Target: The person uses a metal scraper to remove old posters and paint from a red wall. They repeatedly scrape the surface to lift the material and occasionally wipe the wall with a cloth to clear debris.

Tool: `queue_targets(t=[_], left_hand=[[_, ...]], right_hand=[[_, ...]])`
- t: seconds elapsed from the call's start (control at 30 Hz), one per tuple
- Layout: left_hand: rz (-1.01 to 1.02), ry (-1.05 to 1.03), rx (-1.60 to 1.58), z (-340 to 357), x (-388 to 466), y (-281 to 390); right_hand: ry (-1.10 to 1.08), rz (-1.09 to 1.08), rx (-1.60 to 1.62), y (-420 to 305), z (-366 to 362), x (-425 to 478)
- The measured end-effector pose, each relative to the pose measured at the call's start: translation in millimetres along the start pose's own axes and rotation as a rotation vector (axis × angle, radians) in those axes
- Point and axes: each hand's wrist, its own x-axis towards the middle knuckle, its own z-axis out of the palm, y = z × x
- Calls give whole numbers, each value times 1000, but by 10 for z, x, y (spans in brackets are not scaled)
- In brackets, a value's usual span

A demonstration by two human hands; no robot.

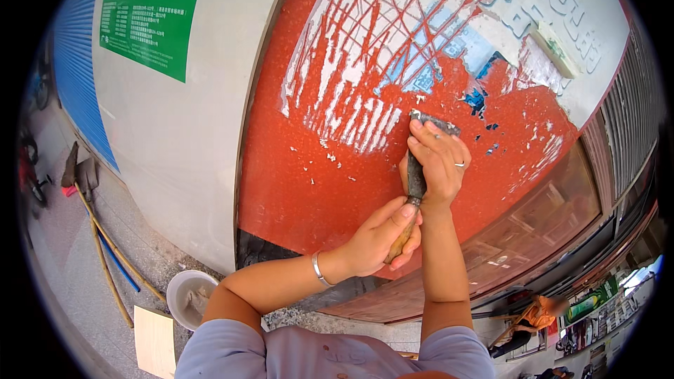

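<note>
A scraper with a broad metal blade and a wooden handle (pixel 398 245) lies against a red-surfaced board (pixel 326 195). My left hand (pixel 380 234) is closed round the handle. My right hand (pixel 439 160) grips the blade end, its fingertips on the flat metal near the top edge. Above the blade, torn white paper (pixel 337 84) remains in strips and crossing red scored lines, with light-blue printed patches (pixel 421 63). Darker blue scraps show to the right of the blade. Small white crumbs cling to the red surface left of the scraper.
A pale block (pixel 555 50) rests on the white sheet at upper right. Lower left, a white bucket (pixel 192 297) stands beside a light wooden board (pixel 154 339) and long-handled tools (pixel 100 242). A person in orange (pixel 539 313) is far off at lower right.
</note>
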Motion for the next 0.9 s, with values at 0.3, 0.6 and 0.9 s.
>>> queue_targets(t=[0.3, 0.6, 0.9], left_hand=[[8, 33, 10, -16, -40, 18], [55, -5, 81, 35, 147, 172], [-82, 78, 95, -95, -283, -411]], right_hand=[[-20, 27, 51, -50, 45, 4], [49, -11, 46, 112, 87, 201], [-61, 75, 27, -150, -119, -594]])
